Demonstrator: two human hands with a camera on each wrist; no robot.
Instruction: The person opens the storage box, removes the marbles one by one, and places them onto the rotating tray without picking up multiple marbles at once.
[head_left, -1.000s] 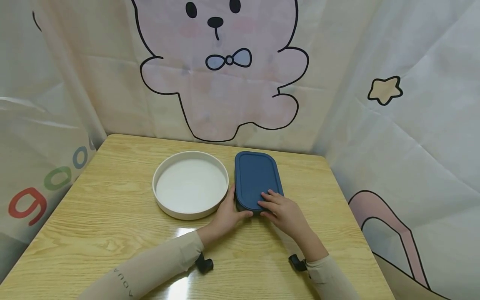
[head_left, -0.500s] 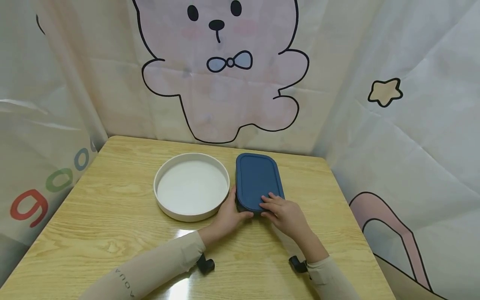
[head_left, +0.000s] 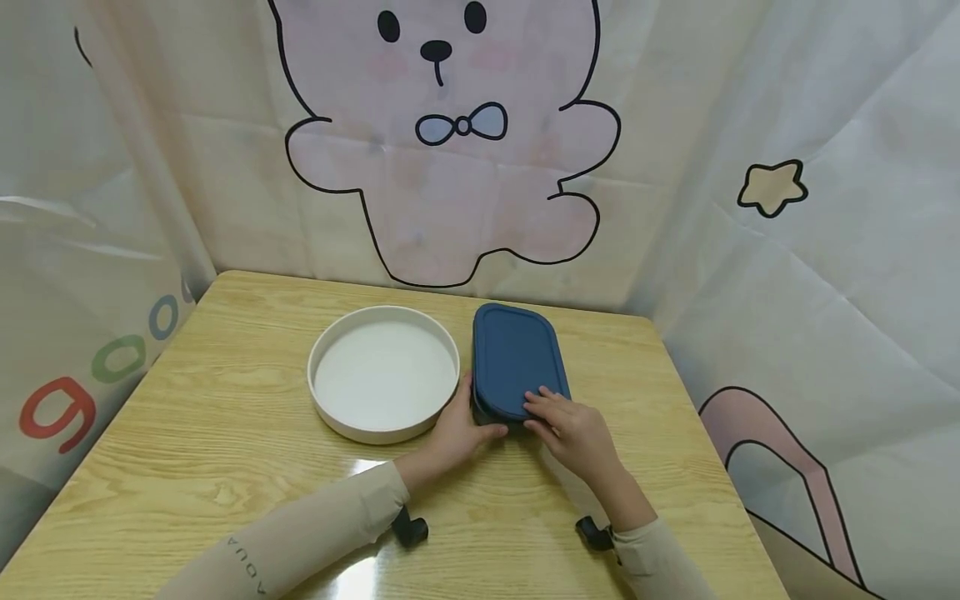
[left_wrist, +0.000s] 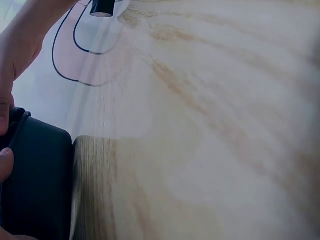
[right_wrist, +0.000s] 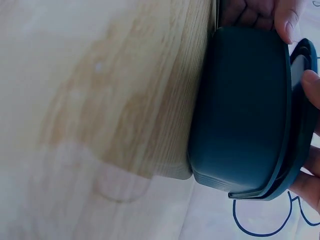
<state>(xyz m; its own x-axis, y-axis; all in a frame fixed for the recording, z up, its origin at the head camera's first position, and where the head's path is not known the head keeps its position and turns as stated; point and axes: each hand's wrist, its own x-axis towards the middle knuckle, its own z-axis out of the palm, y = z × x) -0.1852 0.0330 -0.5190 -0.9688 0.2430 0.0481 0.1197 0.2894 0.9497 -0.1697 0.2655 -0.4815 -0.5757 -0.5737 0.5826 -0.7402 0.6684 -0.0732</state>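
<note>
A dark blue rectangular food container [right_wrist: 240, 110] with a matching lid [head_left: 517, 354] stands on the table, right of a round white dish [head_left: 386, 375]. My left hand [head_left: 457, 429] holds the container's near left corner, fingers along its left side and thumb across the near end. At the near right, my right hand [head_left: 581, 433] pinches the lid, with fingers on top and the thumb at its edge. The right wrist view shows the lid tilted, a gap between it and the container's rim. In the left wrist view the container's dark side [left_wrist: 42, 175] hides most of the fingers.
The wooden table [head_left: 225, 467] ends at a printed curtain [head_left: 450, 208] behind it. More curtain hangs at both sides. Black wrist camera mounts [head_left: 410, 529] stick out below both sleeves. The dish sits right beside my left hand.
The lid's near end has risen a little off the container, and my right hand has moved slightly with it. My left hand and the dish stay in place.
</note>
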